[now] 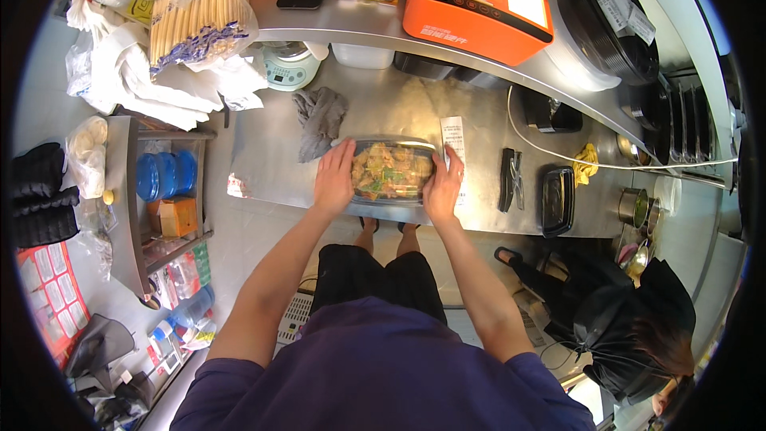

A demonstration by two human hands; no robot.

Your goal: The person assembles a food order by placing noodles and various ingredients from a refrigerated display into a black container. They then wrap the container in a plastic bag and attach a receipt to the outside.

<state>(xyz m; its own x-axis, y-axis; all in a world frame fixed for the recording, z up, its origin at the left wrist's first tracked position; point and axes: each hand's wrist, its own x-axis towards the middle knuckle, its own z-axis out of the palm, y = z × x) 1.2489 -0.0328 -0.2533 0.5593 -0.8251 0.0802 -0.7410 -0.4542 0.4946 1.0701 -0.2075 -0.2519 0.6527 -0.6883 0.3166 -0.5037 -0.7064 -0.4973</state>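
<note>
A black plastic takeaway container with a clear lid, filled with cooked food with green pieces, rests near the front edge of the stainless steel counter. My left hand lies along its left side, and my right hand along its right side, so the container is held between them. A printed paper slip lies partly beneath my right hand. Left of the container, behind my left hand, is a crumpled grey cloth.
Right on the counter are a black stapler-like tool, an empty black tray and a yellow cloth. An orange label printer stands on the shelf above. A white cable crosses the counter's right. A person in black bends at lower right.
</note>
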